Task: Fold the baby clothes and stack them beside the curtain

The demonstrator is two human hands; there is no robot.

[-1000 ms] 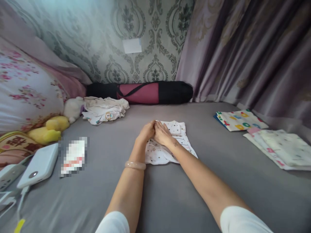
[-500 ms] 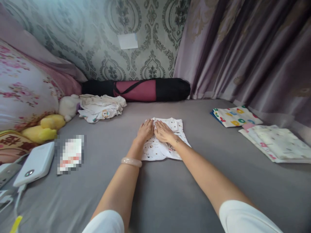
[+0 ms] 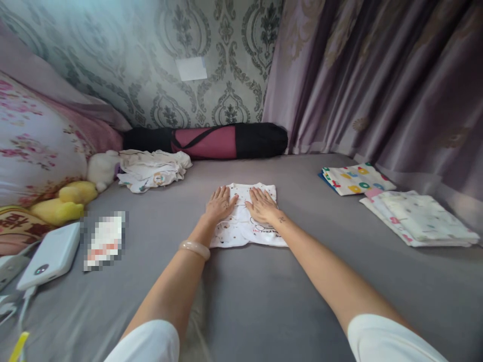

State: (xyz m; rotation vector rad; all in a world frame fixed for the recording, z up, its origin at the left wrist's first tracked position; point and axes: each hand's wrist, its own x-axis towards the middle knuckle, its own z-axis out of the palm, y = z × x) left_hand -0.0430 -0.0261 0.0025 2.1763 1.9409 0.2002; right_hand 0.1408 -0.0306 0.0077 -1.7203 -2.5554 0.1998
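The grey bed [image 3: 264, 291] probably gives a little, so smoothing on it wants light, even pressure worked outward from the middle. The long black-and-pink bag [image 3: 219, 143] bounds the far side; the pale folded stack [image 3: 418, 216] at right and crumpled white clothes [image 3: 153, 171] at far left lie well apart, giving sideways room. The white printed garment [image 3: 239, 229] lies at centre, folded flat, its near edge slightly uneven. On it rest the left hand [image 3: 221, 205] and right hand [image 3: 262, 206], spread flat, palms down, pinching nothing.
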